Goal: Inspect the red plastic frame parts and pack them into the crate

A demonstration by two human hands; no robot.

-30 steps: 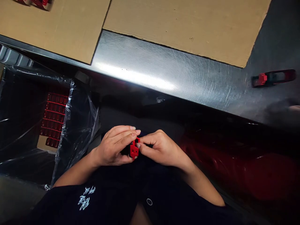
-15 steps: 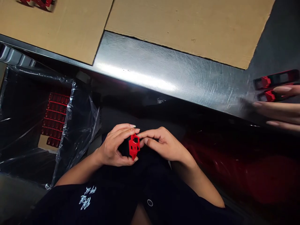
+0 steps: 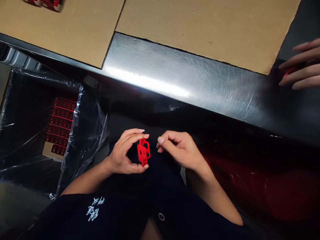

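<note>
My left hand [image 3: 122, 155] grips a small red plastic part [image 3: 143, 154] by its two ends, fingers at the top and thumb at the bottom. Square and round openings show through the part's face. Just to the right, apart from the part, is my right hand [image 3: 176, 146], its thumb and forefinger closed together. Whether something tiny sits between those fingertips I cannot make out.
A plastic-lined bin [image 3: 83, 110] at left holds rows of red parts [image 3: 61, 125]. Cardboard sheets [image 3: 200, 30] lie on the metal table [image 3: 155, 73], with red pieces [image 3: 52, 4] at the far left. Another person's hand [image 3: 303, 65] reaches over the table at right, partly covering something red.
My right hand has drawn away from the red part to the right. The part has turned to show more of its face. Another person's hand has come to the red-and-black pieces, now mostly hidden.
</note>
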